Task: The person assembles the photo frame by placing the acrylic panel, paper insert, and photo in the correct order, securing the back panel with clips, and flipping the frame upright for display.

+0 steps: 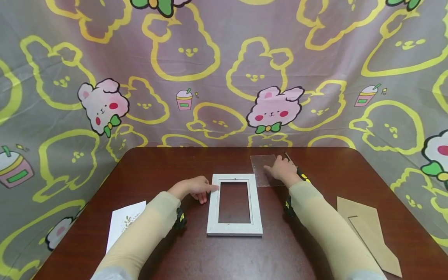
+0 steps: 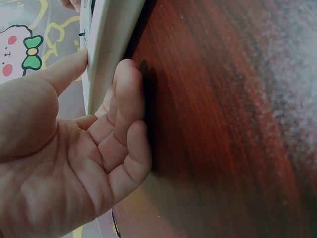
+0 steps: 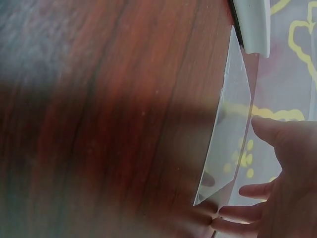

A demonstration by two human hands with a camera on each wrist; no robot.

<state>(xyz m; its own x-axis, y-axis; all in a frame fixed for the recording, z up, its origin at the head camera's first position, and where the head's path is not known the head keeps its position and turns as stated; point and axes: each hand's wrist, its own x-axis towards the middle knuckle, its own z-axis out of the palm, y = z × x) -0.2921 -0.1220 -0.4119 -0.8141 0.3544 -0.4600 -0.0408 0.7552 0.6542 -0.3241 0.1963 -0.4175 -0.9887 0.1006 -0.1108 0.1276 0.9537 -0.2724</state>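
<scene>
A white picture frame (image 1: 258, 206) with an unfilled opening lies on the table in the head view. My left hand (image 1: 196, 187) holds its left side, the thumb on the top face and the curled fingers beside the outer edge. In the left wrist view the left hand (image 2: 64, 144) shows its palm, close to the frame's side (image 2: 109, 44). A clear rectangular sheet (image 1: 262, 171) lies behind and right of the frame. My right hand (image 1: 282, 170) is over its right part, thumb and fingers spread apart. The right wrist view shows the right hand (image 3: 282, 173) beside the sheet (image 3: 228, 124).
A white card (image 1: 117, 217) with a gold leaf print lies at the left, partly behind the left sleeve. On the right is a brown backing board (image 1: 371, 229) with a stand piece. A thin dark object (image 1: 287, 156) lies beyond the right hand. Patterned cloth (image 1: 217, 77) surrounds the table.
</scene>
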